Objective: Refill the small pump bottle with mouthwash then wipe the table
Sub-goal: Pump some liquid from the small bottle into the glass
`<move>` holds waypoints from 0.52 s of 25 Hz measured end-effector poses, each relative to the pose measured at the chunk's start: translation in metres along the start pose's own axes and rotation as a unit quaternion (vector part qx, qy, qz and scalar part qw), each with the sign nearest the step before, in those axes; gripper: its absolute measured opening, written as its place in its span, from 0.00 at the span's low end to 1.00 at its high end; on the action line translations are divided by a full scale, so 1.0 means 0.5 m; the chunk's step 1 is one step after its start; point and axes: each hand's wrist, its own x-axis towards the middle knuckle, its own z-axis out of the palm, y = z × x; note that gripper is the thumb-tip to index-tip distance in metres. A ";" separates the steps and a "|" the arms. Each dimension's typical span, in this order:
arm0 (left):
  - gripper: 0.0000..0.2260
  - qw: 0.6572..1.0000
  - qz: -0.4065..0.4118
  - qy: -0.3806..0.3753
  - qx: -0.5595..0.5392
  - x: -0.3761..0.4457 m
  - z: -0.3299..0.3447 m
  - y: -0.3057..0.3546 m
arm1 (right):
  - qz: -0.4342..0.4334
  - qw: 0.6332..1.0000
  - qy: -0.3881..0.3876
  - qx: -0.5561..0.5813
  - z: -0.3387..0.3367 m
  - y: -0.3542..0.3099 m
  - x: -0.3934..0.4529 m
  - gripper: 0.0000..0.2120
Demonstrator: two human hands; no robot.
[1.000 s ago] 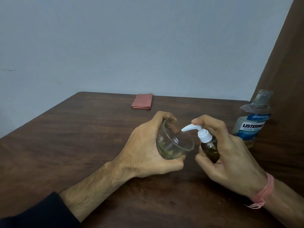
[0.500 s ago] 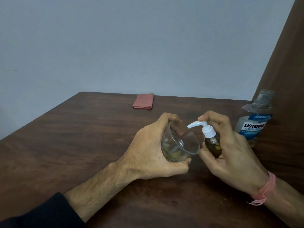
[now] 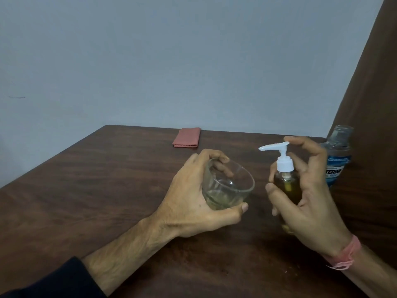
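My left hand (image 3: 189, 198) grips a clear glass tumbler (image 3: 227, 186), tilted with its mouth toward the right; a little yellowish liquid lies at its bottom. My right hand (image 3: 309, 198) holds the small pump bottle (image 3: 286, 186) upright, fingers and thumb curled round its amber body. Its white pump head (image 3: 277, 147) is raised, nozzle pointing left above the glass, with my forefinger hovering at its top. The blue mouthwash bottle (image 3: 337, 155) stands behind my right hand, capped. A folded pink cloth (image 3: 186, 140) lies at the far edge of the dark wooden table (image 3: 96, 190).
A grey wall rises behind the table. A brown panel or curtain (image 3: 369, 104) runs down the right side, close behind the mouthwash bottle. The table's left edge slants away from me.
The pump bottle has come apart from the glass and stands more upright, its pump head now risen. The glass has tilted back a little in my left hand.
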 end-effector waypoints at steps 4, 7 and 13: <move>0.35 0.998 0.026 0.050 -0.008 0.001 0.003 0.000 | 0.031 0.998 0.003 0.058 -0.006 0.006 0.006 0.38; 0.36 0.995 0.012 0.095 -0.031 0.006 0.001 0.001 | 0.056 0.997 -0.007 0.061 -0.004 0.028 0.012 0.37; 0.38 0.985 -0.071 0.146 -0.056 0.051 -0.006 -0.006 | 0.084 0.995 -0.038 0.046 -0.008 0.036 0.005 0.27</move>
